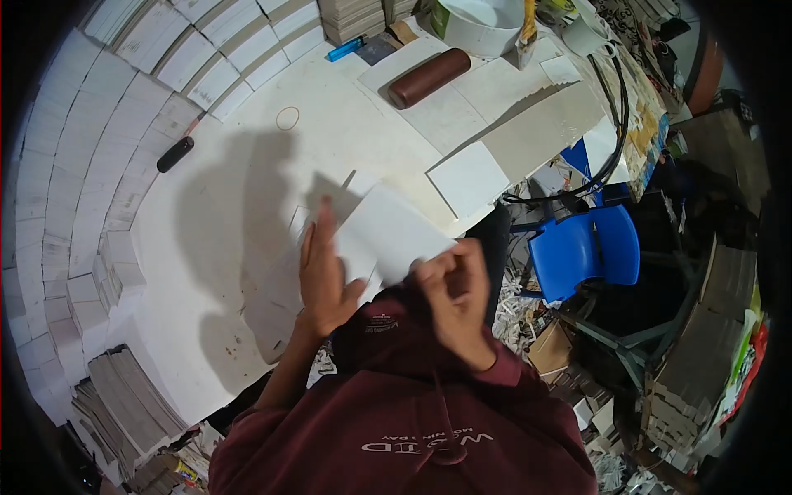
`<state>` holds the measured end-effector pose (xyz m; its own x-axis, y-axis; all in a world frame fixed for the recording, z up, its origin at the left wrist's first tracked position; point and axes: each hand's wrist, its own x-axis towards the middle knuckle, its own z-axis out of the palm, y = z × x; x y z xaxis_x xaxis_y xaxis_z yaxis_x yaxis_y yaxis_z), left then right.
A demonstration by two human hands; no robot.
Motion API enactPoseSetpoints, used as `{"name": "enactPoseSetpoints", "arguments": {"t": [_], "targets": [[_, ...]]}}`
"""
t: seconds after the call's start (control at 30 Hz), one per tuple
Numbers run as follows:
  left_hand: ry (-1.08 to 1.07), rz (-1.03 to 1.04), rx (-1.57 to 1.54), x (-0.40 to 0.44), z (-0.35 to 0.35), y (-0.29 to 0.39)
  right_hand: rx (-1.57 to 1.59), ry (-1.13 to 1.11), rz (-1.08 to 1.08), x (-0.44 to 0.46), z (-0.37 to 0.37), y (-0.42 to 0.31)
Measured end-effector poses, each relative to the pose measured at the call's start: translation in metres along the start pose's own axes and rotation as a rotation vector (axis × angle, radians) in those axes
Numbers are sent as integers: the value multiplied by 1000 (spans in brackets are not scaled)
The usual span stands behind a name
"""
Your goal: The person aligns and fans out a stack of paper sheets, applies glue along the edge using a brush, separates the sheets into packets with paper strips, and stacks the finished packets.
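Note:
A white sheet or card (400,227) is lifted at the near edge of the white table (330,107), slightly blurred. Its right corner is pinched in my right hand (458,289), between thumb and fingers. My left hand (324,276) stands on edge at the left side of the sheet, fingers extended and thumb apart, with nothing gripped. Beneath and beside the sheet lie more pale papers or cards, partly hidden by it and by my left hand.
Stacked white blocks (91,157) line the left and back. On the table are a brown cylinder (429,78), a black object (175,154), a rubber band (288,119), a blue lighter (345,49) and a white pot (483,29). A blue chair (569,256) stands right.

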<state>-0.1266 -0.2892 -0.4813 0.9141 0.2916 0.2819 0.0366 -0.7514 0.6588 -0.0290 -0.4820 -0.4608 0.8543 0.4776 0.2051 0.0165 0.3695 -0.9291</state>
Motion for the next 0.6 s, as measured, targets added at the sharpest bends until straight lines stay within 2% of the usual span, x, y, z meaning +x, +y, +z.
{"name": "enactPoseSetpoints", "arguments": {"t": [0.07,0.13,0.17,0.2,0.23,0.27,0.33,0.37,0.4,0.47,0.5,0.53,0.57,0.6], "targets": [[379,-2,-491,-5,19,-4,442,147,582,9,34,-33],[323,-80,-398,4,0,13,-242,147,315,25,16,-20],[183,-190,-137,13,-5,23,-723,145,-18,36,-8,0],[42,-296,125,18,-5,30,-1010,118,-112,50,-24,-5],[71,-254,316,20,-2,33,-1272,85,-163,61,-37,-5],[78,-256,313,20,-1,33,-1533,49,-218,67,-45,-4],[-74,-188,729,18,6,27,-1632,-23,-291,69,-51,0],[-89,-232,731,16,11,19,-1725,-102,-353,67,-51,1],[-90,-242,732,16,11,20,-1722,-112,-353,64,-42,-11],[-93,-251,603,17,7,21,-1155,-245,127,56,-4,-59],[-94,-253,609,15,4,19,-808,-181,147,52,9,-75],[81,-157,266,11,0,17,-620,-81,170,50,17,-78],[245,-58,-82,9,-2,15,-590,-3,177,51,14,-68],[235,-56,-84,8,-3,16,-563,75,187,56,9,-50]]}}
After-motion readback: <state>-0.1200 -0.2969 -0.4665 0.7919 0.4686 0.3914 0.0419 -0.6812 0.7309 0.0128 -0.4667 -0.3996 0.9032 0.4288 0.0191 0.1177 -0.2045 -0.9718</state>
